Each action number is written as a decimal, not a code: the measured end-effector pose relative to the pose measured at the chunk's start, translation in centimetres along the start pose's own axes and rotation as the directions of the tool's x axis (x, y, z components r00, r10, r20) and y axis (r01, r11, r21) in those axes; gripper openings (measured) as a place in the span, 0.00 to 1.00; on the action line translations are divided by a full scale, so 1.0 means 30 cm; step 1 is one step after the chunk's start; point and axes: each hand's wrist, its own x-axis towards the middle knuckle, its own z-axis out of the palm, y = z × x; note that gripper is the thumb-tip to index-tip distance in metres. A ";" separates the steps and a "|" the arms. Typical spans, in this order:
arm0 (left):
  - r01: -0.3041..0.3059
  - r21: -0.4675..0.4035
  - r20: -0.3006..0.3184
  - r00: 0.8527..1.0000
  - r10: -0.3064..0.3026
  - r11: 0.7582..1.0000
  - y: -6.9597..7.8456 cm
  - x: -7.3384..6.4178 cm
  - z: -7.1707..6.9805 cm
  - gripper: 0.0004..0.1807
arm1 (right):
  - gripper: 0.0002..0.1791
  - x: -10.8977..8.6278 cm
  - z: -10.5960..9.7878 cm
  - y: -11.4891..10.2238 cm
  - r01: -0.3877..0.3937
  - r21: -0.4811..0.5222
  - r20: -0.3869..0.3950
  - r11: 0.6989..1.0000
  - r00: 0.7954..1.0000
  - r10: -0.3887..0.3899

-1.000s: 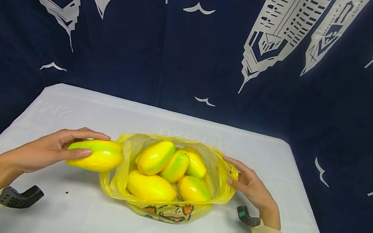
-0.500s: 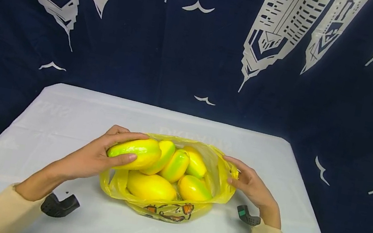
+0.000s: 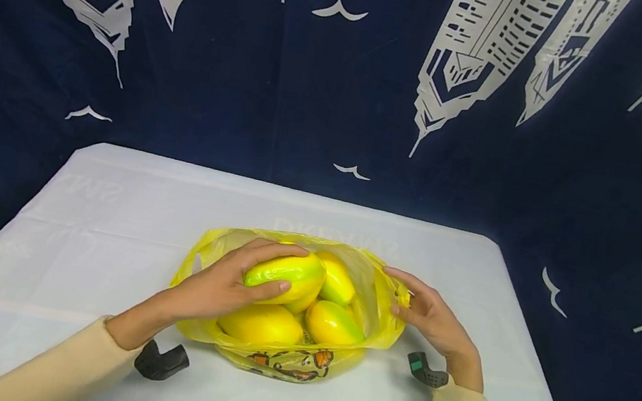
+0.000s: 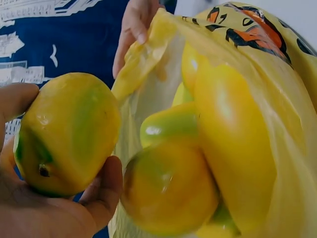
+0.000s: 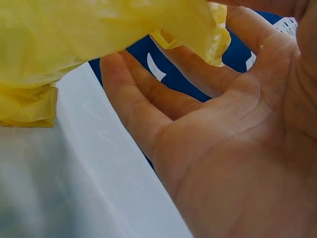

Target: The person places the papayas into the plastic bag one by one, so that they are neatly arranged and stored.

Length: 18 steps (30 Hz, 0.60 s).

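My left hand (image 3: 218, 286) holds a yellow-green mango (image 3: 291, 275) over the open mouth of a yellow plastic bag (image 3: 385, 319). Thumb and fingers lie on opposite sides of that mango (image 4: 69, 134) in the left wrist view, its dark stem spot facing the camera. Several similar mangoes lie inside the bag, among them a large plain yellow one (image 3: 262, 324) and a smaller one (image 3: 334, 325); the left hand hides some of them. At the bag's right side, my right hand (image 3: 437, 327) pinches the rim, with crumpled plastic (image 5: 213, 39) at its fingers in the right wrist view.
The bag stands on a white-covered table (image 3: 116, 229). A dark blue cloth (image 3: 325, 101) with white building and bird prints hangs behind. Black wrist devices (image 3: 161, 361) sit at both cuffs, and an orange-and-black print (image 3: 292, 362) marks the bag's front.
My left hand has carried the mango rightward, from outside the bag's left rim to over the mangoes inside. The right hand has stayed at the bag's rim.
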 end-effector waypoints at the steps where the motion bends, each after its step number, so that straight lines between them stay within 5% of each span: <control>1: 0.002 0.005 -0.003 1.000 -0.002 1.000 -0.002 0.005 0.008 0.27 | 0.33 0.000 0.000 -0.001 -0.003 0.000 -0.002 1.000 1.000 0.003; 14: 0.030 0.131 -0.078 0.997 -0.020 0.991 0.009 0.053 0.091 0.27 | 0.33 -0.003 -0.003 0.001 -0.005 0.019 0.001 1.000 1.000 0.005; 18: 0.014 0.196 -0.060 0.998 -0.003 0.981 0.006 0.059 0.122 0.27 | 0.33 0.000 -0.002 0.000 0.007 0.016 0.008 1.000 1.000 -0.008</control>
